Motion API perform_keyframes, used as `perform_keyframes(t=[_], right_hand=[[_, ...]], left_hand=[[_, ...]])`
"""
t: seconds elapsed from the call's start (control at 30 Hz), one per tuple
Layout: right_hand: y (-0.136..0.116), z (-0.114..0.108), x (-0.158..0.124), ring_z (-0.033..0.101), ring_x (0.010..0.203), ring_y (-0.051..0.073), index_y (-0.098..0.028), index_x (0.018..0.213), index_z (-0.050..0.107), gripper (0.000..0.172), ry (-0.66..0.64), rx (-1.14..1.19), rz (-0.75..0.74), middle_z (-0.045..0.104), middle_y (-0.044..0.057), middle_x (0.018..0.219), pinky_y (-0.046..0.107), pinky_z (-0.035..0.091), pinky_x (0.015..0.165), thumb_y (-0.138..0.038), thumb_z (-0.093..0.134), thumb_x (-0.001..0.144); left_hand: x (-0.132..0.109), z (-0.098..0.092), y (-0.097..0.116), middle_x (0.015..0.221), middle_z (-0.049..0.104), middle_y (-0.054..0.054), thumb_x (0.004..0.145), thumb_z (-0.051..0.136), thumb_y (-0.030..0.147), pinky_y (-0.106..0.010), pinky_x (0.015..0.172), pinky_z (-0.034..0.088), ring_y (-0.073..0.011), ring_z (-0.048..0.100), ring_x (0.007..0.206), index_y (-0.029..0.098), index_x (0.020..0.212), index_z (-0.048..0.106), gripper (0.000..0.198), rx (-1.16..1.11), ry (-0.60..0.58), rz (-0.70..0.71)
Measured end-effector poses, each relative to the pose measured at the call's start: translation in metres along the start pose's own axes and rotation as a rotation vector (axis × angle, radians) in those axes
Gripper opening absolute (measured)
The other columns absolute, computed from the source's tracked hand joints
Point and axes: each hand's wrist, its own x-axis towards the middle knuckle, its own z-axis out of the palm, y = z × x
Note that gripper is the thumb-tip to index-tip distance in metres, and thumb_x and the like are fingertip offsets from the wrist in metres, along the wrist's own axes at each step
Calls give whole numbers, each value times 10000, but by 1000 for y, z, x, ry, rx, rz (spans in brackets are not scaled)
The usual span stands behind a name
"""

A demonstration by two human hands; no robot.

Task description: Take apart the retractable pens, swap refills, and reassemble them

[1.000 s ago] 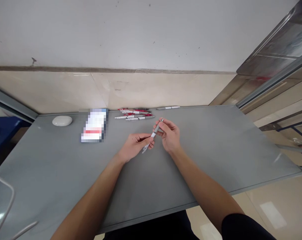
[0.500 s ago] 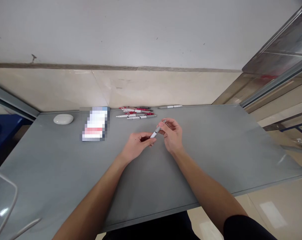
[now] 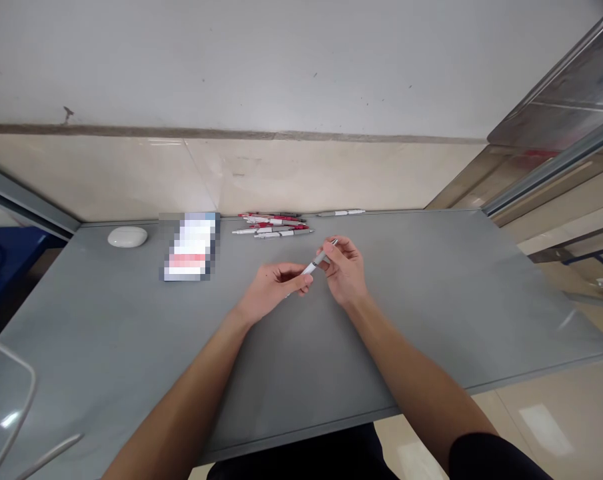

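Note:
Between my two hands a white and grey pen (image 3: 311,267) is held at a slant, its silver tip pointing up and to the right. My left hand (image 3: 277,285) is closed on the white barrel, thumb on top. The grey grip near the tip is pinched by my right hand (image 3: 345,270), whose thumb and fingers partly cover it. Beyond my hands, a pile of red and white pens (image 3: 276,225) lies along the back of the table. A single white and grey pen (image 3: 341,213) rests apart from it, against the wall.
The grey table (image 3: 181,353) meets a tiled wall at the back. On its left lie a white rounded case (image 3: 127,237) and a phone with a blurred screen (image 3: 190,247). A white cable (image 3: 28,387) curves over the near left corner.
The pen has shifted slightly up and to the right in my fingers, and more of its white barrel shows. Both hands keep nearly the same place.

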Motion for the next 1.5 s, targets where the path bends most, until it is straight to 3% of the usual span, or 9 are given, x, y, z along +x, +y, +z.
perform_keyframes(t=[0.2,0.33,0.47,0.73,1.0,1.1,1.27,1.33,1.5], right_hand=[[1,0,0,540,661,82,-255,742,627,201,18,8,16,584,-61,762,244,533,617,-267,793,630],[-1,0,-2,579,687,95,-258,759,660,164,-2,-8,41,614,-53,763,260,541,645,-278,778,647],[-2,1,-3,602,695,107,-261,810,688,172,-27,5,79,650,-37,796,268,549,640,-291,768,660],[1,-2,0,568,666,82,-247,709,613,197,26,10,10,624,-55,830,249,533,609,-270,794,634],[-1,-2,-2,610,702,101,-240,782,672,155,-41,-5,65,646,-33,825,254,548,608,-287,773,673],[-1,-2,-1,608,695,97,-238,790,681,150,-30,-6,32,638,-34,819,256,551,611,-275,774,679],[-1,0,0,585,682,92,-246,757,658,170,34,-49,-31,638,-45,826,281,554,635,-279,787,652],[-1,0,0,584,685,94,-249,748,651,181,45,-69,-40,646,-44,844,293,558,644,-283,792,640],[-1,-1,-1,613,710,107,-251,749,670,168,35,-79,-23,676,-32,870,290,561,646,-289,791,638]], left_hand=[[1,2,-1,684,644,-2,802,646,423,-275,694,498,-128,588,632,169,880,713,274,73,36,48],[-1,2,2,692,650,-23,842,594,444,-278,685,506,-129,604,627,147,792,687,315,20,-88,13],[-2,2,2,750,659,-54,845,577,488,-290,666,517,-144,613,657,135,880,686,371,-101,-180,-65],[-1,2,1,678,634,-11,773,680,451,-284,648,498,-127,583,608,163,900,679,315,-34,0,-33],[-1,1,-1,765,646,-59,822,618,482,-275,650,505,-143,609,674,145,798,674,343,-184,-134,-127],[0,1,-2,783,654,-65,812,633,476,-289,678,507,-146,610,682,146,808,688,335,-186,-103,-114],[0,2,-1,709,646,-8,762,696,430,-296,725,495,-134,595,652,187,968,706,319,-6,-18,-34],[0,2,-1,689,637,3,766,688,426,-289,715,491,-131,588,638,189,950,706,301,41,-2,-19],[0,1,0,718,637,-20,808,637,439,-288,695,496,-135,587,654,167,859,697,283,-18,-76,-29]])
